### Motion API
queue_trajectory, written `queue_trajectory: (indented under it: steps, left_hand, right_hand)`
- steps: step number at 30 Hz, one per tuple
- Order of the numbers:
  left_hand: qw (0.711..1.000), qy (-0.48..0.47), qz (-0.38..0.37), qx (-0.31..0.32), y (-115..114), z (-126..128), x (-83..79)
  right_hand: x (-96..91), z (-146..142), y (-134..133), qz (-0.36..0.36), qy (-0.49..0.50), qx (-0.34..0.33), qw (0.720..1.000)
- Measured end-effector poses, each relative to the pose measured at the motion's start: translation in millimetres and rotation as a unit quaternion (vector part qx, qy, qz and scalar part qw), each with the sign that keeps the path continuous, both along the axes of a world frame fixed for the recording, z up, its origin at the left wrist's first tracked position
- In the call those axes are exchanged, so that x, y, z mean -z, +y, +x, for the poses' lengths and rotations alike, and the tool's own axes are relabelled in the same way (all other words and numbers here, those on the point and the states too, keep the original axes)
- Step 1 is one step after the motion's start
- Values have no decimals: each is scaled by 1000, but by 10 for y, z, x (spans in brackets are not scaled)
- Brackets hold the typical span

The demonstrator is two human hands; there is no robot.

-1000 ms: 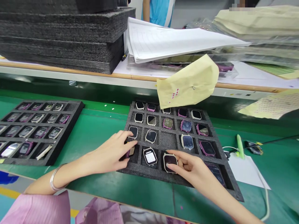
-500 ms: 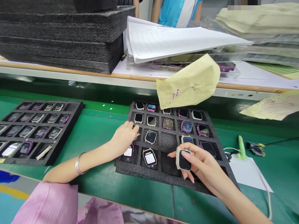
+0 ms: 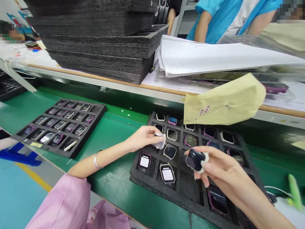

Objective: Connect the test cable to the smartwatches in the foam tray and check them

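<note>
A black foam tray [image 3: 152, 183] with a grid of pockets lies on the green belt and holds several smartwatch bodies. My right hand [image 3: 220, 171] is lifted above the tray's front, closed on a white-cased watch body [image 3: 196, 160] with a dark screen. My left hand [image 3: 144, 137] hovers over the tray's left side and pinches another white watch body [image 3: 159, 141]. Two watches with lit screens [image 3: 144, 161] sit in the front-left pockets. A pocket at the front middle [image 3: 189, 189] is empty.
A second foam tray [image 3: 95, 116] of watches lies to the left on the belt. A stack of foam trays [image 3: 102, 41], white papers [image 3: 214, 55] and a yellow envelope [image 3: 224, 101] sit on the shelf behind. A person in a blue top [image 3: 224, 19] stands beyond. A green tool [image 3: 294, 190] lies at right.
My right hand picked a white watch out of the front pocket and raised it. My left hand moved up the tray and lifted another watch. The view swung left.
</note>
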State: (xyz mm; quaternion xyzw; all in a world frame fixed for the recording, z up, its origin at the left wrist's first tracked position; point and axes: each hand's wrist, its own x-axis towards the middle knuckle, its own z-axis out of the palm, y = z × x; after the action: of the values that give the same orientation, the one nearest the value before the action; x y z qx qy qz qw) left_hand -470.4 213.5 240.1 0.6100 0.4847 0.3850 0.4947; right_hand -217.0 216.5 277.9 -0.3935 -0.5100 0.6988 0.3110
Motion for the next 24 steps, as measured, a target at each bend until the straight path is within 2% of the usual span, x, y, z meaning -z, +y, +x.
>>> queue_trajectory:
  steps: [1, 3, 4, 6, 10, 15, 24]
  left_hand:
    - [996, -84, -29, -7, -14, 20, -32]
    - [969, -232, -85, -23, -38, 63, -86]
    - [956, -273, -104, -29, -47, 87, -104]
    - [949, -288, -120, -34, -63, 134, -120]
    - [966, -224, -127, -32, -103, 208, -93]
    - [995, -88, -34, -28, -182, 217, -57]
    - [991, 80, 111, -1, -357, 257, -70]
  right_hand:
    - [-1, -26, 32, 4, 11, -14, 1000]
    - [24, -54, 95, 7, 35, -39, 999]
    - [48, -56, 120, 9, 46, -45, 998]
    - [113, -43, 155, 13, 63, -43, 997]
    - [249, 1, 157, -2, 85, -32, 996]
    - [327, 31, 113, -24, 122, -71, 990]
    - [303, 21, 72, -35, 105, -79, 991]
